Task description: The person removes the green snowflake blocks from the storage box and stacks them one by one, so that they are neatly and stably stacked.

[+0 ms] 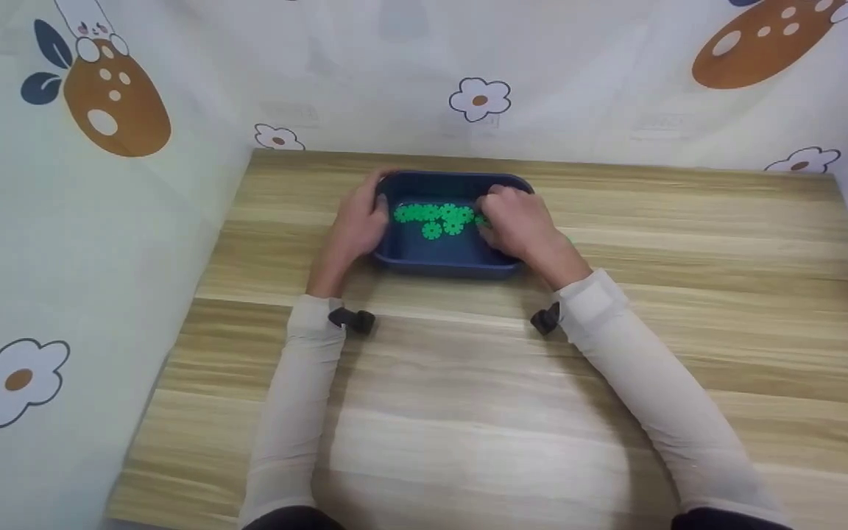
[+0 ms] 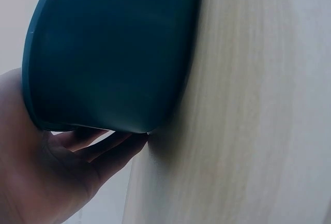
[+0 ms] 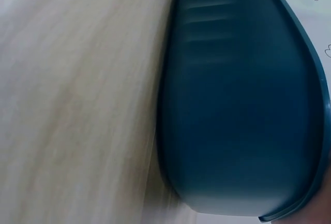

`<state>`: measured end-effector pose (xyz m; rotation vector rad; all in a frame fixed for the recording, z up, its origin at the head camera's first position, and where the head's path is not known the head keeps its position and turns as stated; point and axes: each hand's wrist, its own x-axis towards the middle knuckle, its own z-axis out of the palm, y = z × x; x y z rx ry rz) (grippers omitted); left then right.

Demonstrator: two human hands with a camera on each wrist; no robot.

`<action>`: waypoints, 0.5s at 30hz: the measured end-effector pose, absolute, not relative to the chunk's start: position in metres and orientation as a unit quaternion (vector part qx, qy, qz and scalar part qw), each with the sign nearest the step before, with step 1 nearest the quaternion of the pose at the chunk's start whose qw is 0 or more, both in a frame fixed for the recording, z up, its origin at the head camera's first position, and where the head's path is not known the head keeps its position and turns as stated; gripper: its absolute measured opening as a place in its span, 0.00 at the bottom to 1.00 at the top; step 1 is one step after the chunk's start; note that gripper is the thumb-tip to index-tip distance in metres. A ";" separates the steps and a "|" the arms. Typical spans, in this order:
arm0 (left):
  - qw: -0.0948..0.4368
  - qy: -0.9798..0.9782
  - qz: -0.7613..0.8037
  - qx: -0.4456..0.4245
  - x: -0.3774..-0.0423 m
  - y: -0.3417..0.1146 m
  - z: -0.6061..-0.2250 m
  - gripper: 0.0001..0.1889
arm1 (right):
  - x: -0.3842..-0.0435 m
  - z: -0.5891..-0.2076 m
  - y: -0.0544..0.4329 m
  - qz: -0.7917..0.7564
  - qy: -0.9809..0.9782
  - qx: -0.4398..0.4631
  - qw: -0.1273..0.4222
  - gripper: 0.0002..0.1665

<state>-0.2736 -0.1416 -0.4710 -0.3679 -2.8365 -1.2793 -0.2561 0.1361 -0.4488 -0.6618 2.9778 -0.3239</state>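
A dark blue plastic bin [image 1: 446,269] sits on the wooden table, its near outer wall filling much of both wrist views. My left hand [image 1: 361,219] grips the bin's left end, thumb over the rim and fingers along the outside; the left wrist view shows the fingers [image 2: 116,151] against the end wall. Inside lie several green notched plastic discs [image 1: 431,230], like snowflake building pieces, some overlapping in a row. Over the right end, my right hand [image 1: 521,223] reaches in with curled fingers, a green disc [image 1: 481,220] showing between thumb and forefinger. Its palm side is hidden.
The wood-grain table [image 1: 439,397] extends around the bin on all sides. Behind it rises a pale wall covering [image 1: 578,96] with flower and carrot prints, and another such wall stands at the left. Dark wrist cameras [image 1: 354,319] are strapped at both cuffs.
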 end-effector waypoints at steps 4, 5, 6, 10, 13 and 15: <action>0.004 -0.906 -0.407 -0.117 -0.274 -0.142 -0.471 0.26 | -0.257 -0.450 0.137 -0.107 0.969 -0.217 0.039 0.19; 0.003 -0.906 -0.406 -0.117 -0.274 -0.142 -0.471 0.26 | -0.258 -0.450 0.138 -0.109 0.969 -0.219 0.039 0.19; 0.003 -0.907 -0.405 -0.116 -0.274 -0.142 -0.471 0.26 | -0.258 -0.451 0.138 -0.112 0.968 -0.219 0.038 0.20; 0.002 -0.906 -0.407 -0.114 -0.274 -0.143 -0.471 0.26 | -0.258 -0.451 0.139 -0.134 0.965 -0.222 0.036 0.21; 0.002 -0.906 -0.407 -0.113 -0.274 -0.142 -0.471 0.26 | -0.258 -0.450 0.141 -0.169 0.960 -0.220 0.025 0.19; 0.002 -0.906 -0.408 -0.114 -0.274 -0.142 -0.470 0.26 | -0.259 -0.450 0.142 -0.198 0.955 -0.219 0.013 0.18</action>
